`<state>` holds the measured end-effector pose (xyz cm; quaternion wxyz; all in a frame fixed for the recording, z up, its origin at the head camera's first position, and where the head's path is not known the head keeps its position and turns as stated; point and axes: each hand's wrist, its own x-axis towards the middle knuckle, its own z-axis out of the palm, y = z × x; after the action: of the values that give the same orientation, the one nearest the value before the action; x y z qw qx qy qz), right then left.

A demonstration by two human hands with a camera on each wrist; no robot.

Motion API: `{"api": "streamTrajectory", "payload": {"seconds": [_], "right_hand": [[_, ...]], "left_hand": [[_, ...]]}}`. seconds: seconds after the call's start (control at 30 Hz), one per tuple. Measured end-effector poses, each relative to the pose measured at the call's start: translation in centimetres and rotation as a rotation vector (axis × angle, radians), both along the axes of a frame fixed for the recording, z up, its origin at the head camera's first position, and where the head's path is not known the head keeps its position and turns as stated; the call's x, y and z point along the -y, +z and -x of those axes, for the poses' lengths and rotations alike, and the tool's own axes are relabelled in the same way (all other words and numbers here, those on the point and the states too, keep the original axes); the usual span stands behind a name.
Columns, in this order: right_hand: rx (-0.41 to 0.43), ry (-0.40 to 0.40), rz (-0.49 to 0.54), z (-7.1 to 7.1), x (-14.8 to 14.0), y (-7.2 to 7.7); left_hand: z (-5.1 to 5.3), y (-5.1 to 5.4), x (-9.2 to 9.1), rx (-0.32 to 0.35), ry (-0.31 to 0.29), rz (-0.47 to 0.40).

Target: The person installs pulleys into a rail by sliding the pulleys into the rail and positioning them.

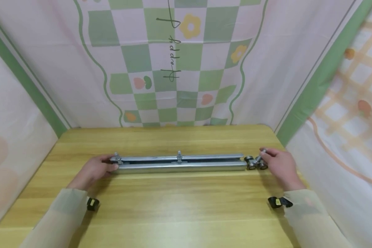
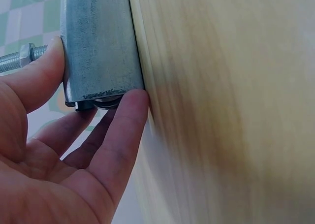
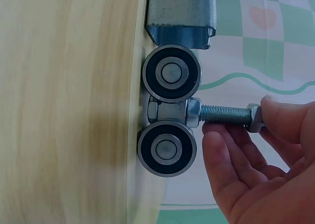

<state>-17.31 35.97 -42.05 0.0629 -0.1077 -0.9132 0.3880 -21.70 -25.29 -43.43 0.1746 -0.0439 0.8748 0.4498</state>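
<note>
A silver steel channel rail (image 1: 186,167) lies across the wooden table with its slot facing up. Two threaded bolts stand out of the slot, one midway (image 1: 179,156) and one at the left end (image 1: 116,157). My left hand (image 1: 96,168) holds the rail's left end; in the left wrist view the thumb rests by the slot edge and a fingertip touches the end's lower corner. With my right hand (image 1: 280,167) I pinch the nut end of a roller trolley's bolt (image 3: 226,114). Its wheels (image 3: 171,73) stand at the rail's right mouth, outside the channel.
The wooden table (image 1: 179,210) runs up to a hanging cloth (image 1: 217,79) with green checks at the back. More cloth hangs at the left and right sides. A black wrist camera (image 1: 93,204) sits at the left cuff, another (image 1: 279,202) at the right.
</note>
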Motion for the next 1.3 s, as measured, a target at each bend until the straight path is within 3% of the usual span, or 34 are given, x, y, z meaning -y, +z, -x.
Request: {"api": "streamTrajectory", "payload": {"seconds": [0.3, 0.6, 1.3], "right_hand": [[0.015, 0.014, 0.043, 0.5, 1.3, 0.2], [0.014, 0.018, 0.013, 0.8, 1.6, 0.1], [0.017, 0.038, 0.141, 0.8, 1.5, 0.3]], "left_hand": [[0.0, -0.2, 0.0, 0.002, 0.006, -0.007], [-0.1, -0.3, 0.0, 0.000, 0.005, 0.006], [0.3, -0.2, 0.1, -0.010, -0.009, -0.027]]}}
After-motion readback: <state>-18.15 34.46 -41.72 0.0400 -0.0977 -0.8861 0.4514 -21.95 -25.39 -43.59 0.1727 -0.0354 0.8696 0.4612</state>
